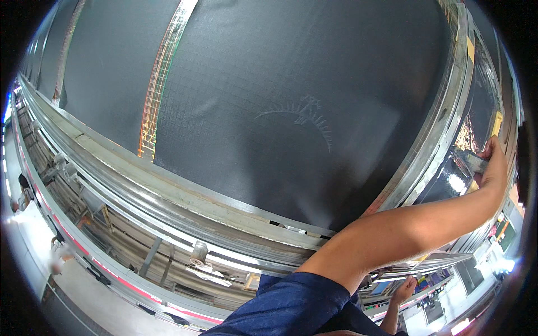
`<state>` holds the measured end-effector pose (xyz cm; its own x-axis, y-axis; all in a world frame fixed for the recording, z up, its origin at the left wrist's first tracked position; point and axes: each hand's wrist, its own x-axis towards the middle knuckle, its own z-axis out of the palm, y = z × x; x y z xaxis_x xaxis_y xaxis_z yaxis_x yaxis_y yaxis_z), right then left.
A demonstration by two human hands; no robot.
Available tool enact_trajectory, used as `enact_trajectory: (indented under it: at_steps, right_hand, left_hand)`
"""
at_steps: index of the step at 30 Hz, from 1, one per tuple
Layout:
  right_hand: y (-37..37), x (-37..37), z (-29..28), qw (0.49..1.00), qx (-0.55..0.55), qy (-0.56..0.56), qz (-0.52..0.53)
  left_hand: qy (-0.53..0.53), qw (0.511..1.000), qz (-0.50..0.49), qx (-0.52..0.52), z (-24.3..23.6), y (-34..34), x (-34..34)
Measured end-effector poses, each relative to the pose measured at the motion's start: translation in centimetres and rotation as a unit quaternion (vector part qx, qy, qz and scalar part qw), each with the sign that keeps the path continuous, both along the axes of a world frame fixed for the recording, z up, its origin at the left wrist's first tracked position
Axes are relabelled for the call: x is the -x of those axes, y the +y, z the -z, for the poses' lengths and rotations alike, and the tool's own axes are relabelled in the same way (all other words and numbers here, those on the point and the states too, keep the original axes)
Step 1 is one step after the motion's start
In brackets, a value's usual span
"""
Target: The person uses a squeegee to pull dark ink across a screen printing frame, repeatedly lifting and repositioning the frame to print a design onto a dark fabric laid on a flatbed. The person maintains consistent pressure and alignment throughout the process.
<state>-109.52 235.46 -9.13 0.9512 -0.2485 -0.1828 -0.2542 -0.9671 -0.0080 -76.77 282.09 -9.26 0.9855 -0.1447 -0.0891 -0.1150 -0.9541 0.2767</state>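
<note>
My left arm stretches across to the right edge, where my left hand (491, 159) is closed on a flat, grey, smeared scraper (474, 161). The scraper's blade is at a glossy black, wet-looking surface (440, 182) inside a metal frame (448, 120). Just beyond the fingers a yellow strip (497, 123) lies along the frame's far side. Low on the right, well apart from the frame, my right hand (406, 289) has its fingers curled; whether anything is in them is too small to tell.
A wide dark sheet (252, 112) with a chalky curved mark fills the middle, crossed by a grid-marked strip (159, 84). Metal rails (140, 187) run along its near side. Below them lies a rack (162, 257) of bars. Shelves with goods (431, 288) stand lower right.
</note>
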Motion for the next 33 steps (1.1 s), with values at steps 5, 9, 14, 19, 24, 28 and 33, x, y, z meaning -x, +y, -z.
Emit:
enact_trajectory:
  at_steps: [5,9,14,19,24,28,33]
  right_hand:
    - [0.8,0.3,0.3,1.0,0.017,-0.016,0.021]
    - [-0.5,0.6,1.5,0.995,0.058,-0.06,0.053]
    - [1.2,0.6,4.0,0.982,0.033,-0.169,0.076]
    - [2.1,0.3,5.1,0.976,0.097,-0.164,0.106]
    - [1.7,0.7,5.1,0.977,0.101,-0.16,0.097]
    - [2.2,0.9,5.0,0.977,0.112,-0.154,0.101]
    - [1.0,0.4,4.8,0.984,0.069,-0.137,0.087]
  left_hand:
    - [0.011,1.0,0.016,-0.001,0.4,-0.2,-0.4]
    - [0.0,1.0,0.002,-0.009,0.3,0.0,0.1]
    - [0.0,0.997,0.044,-0.056,0.6,0.0,-0.1]
    - [-0.015,0.999,0.037,-0.033,1.2,1.1,0.3]
    - [-0.023,0.999,0.04,-0.011,2.0,1.8,0.6]
    - [-0.033,0.999,0.042,0.002,2.2,2.0,0.7]
    - [-0.043,0.998,0.038,0.018,2.0,2.3,0.2]
